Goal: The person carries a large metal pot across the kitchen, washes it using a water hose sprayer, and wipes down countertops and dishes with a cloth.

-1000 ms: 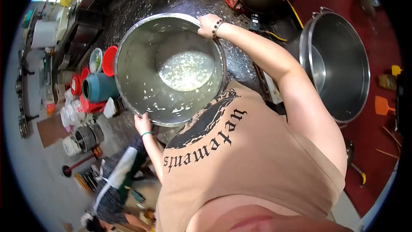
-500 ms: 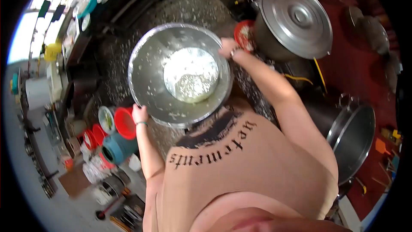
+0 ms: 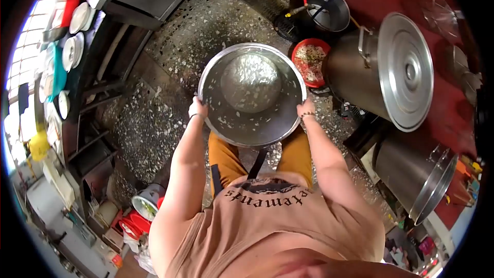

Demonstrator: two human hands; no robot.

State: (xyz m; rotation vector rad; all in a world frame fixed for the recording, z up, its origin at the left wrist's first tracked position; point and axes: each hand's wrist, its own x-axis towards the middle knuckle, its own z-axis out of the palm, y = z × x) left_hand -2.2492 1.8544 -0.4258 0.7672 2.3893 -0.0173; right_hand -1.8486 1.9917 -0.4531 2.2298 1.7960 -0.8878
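A wide, shiny metal basin (image 3: pixel 229 131) is held out before my body, above the floor and in front of my knees. Pale bits stick to its inner wall, and its round bottom gleams; whether liquid lies in it, I cannot tell. My left hand (image 3: pixel 198 107) is closed on the left rim, and on the opposite rim my right hand (image 3: pixel 306 107) has its grip. The fingers under the rim are mostly hidden.
Right of the basin, a red bowl (image 3: pixel 312 75) of pale chopped food stands beside a tall lidded pot (image 3: pixel 357 72). Behind it is a small metal bucket (image 3: pixel 337 13). Another large pot (image 3: pixel 406 170) stands at the right. White plates (image 3: pixel 73 50) line the left counter.
The basin has swung from a slanted hold, right hand farther forward, to one with both hands at matching height. My view has turned, and my legs now show below the basin.
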